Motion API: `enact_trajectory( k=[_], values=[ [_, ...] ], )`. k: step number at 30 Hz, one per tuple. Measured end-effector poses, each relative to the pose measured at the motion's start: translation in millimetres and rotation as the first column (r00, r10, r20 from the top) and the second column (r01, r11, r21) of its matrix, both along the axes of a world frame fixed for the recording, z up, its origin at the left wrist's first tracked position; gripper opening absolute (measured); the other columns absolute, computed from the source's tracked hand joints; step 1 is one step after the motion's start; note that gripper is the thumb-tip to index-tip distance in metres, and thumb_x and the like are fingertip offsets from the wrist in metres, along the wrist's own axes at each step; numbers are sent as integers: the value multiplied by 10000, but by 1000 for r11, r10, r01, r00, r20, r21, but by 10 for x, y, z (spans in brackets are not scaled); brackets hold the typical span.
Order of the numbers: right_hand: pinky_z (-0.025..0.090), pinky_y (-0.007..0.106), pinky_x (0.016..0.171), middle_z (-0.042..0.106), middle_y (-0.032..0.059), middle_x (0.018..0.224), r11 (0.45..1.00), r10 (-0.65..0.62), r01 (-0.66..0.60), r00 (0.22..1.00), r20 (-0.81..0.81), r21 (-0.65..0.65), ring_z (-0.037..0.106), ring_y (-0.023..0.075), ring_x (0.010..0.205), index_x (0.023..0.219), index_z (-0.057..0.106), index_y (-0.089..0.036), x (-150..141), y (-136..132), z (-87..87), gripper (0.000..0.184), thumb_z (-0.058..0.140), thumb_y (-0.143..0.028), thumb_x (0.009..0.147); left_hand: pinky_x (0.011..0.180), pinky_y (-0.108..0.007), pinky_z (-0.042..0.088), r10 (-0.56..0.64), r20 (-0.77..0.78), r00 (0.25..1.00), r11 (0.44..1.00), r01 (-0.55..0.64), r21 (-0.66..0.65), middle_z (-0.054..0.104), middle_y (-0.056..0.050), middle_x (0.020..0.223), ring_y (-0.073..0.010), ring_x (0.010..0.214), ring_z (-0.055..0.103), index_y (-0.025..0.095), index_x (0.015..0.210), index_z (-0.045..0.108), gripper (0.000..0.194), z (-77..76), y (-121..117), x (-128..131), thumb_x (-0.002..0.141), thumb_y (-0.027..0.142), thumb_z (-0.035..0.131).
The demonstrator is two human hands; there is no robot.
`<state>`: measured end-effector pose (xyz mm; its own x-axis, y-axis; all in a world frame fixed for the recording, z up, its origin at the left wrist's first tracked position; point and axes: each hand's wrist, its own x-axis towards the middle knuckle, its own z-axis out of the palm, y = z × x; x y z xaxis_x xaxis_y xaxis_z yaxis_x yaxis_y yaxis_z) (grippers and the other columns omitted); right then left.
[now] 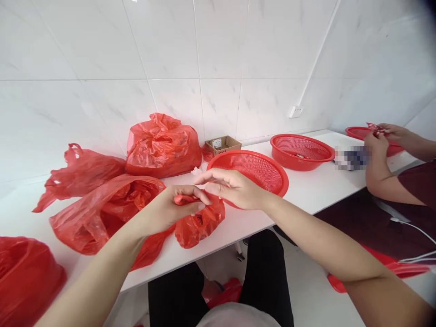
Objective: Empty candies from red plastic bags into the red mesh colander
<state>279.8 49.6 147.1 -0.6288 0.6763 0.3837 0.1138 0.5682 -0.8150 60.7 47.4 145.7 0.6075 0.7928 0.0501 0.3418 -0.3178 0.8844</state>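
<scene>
Hands: left hand [166,211] is closed on a red plastic bag [200,225]; right hand [235,188] is open above it, its fingers just beside the left fingers, so hands are almost together.
Left side: three more red bags [78,175] lie on the white bench [323,181], and one bag [23,277] is at the near edge.
Middle: a small cardboard box [223,145] stands by the wall, behind a red basket [252,170].
Right side: a second red basket [301,150] is on the bench, then a blurred object [352,157]. Another person's hands [378,145] hold a small red piece [376,129] over a third basket [357,132].
</scene>
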Motion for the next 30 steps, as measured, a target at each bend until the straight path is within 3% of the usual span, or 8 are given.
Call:
enact_trajectory(
  k=[3, 7, 9, 16, 20, 25, 28, 30],
  values=[
    [402, 412, 1057, 600, 57, 1261, 993, -98, 96, 995, -22, -71, 542, 181, 1197, 1271, 570, -257, -116, 146, -269, 304, 421, -334, 1017, 633, -248, 469, 157, -109, 982, 952, -121, 282, 653, 8, 774, -134, 667, 589, 201, 799, 603, 70, -89, -47, 38, 798, 148, 558],
    [475, 357, 946, 631, 37, 1166, 990, -46, 43, 999, -21, -135, 594, 158, 1059, 1334, 526, -268, -191, 205, -451, 346, 456, -284, 995, 592, -232, 434, 395, -12, 919, 601, -249, 760, 646, -13, 866, -137, 720, 601, 199, 862, 594, 233, -243, -49, 79, 759, 23, 480],
    [497, 298, 834, 643, 34, 1090, 991, -4, 3, 1000, -9, -136, 609, 141, 944, 1259, 573, -235, -180, 167, -441, 296, 472, -293, 988, 693, -242, 483, 357, 59, 932, 524, -251, 814, 644, -59, 1042, -162, 915, 634, 195, 957, 621, 227, -268, -45, 83, 838, 56, 488],
    [393, 250, 650, 630, -7, 732, 960, -249, 210, 942, 224, 182, 554, 117, 663, 799, 632, -188, 237, -132, -274, 332, 454, -385, 998, 796, -282, 480, 280, -70, 957, 569, -107, 815, 727, -34, 957, -181, 876, 635, 224, 1018, 689, 183, -383, -87, -271, 922, 186, 538],
    [416, 259, 701, 699, 15, 800, 923, -385, 356, 862, 329, 146, 622, 142, 742, 808, 670, -211, 739, -137, -420, 355, 444, -411, 994, 755, -292, 464, 421, -25, 907, 606, -261, 751, 686, -36, 786, -196, 810, 603, 222, 783, 668, 165, -648, -203, -682, 894, 214, 546],
    [445, 295, 744, 697, 25, 841, 890, -442, 454, 831, 337, 47, 617, 161, 773, 814, 650, -208, 912, 22, -612, 376, 429, -458, 987, 831, -304, 457, 411, -10, 912, 874, -391, 288, 657, -51, 844, -205, 876, 594, 211, 684, 610, 356, -837, -296, -735, 958, 383, 462],
    [470, 299, 770, 677, 38, 937, 906, -413, 423, 891, 190, -13, 615, 171, 866, 872, 634, -203, 709, 77, -566, 316, 473, -456, 970, 1013, -351, 401, 305, 260, 916, 950, -311, -20, 647, -87, 1214, -265, 1195, 529, 199, 712, 658, 415, -806, -251, -502, 954, 473, 460],
    [480, 287, 762, 656, 47, 1026, 929, -367, 370, 925, 99, -21, 609, 169, 916, 901, 638, -204, 524, 84, -492, 267, 520, -439, 952, 1035, -392, 399, 282, 486, 827, 957, -208, -202, 648, -91, 1248, -276, 1219, 533, 212, 820, 699, 410, -778, -189, -300, 956, 501, 443]
  ],
)
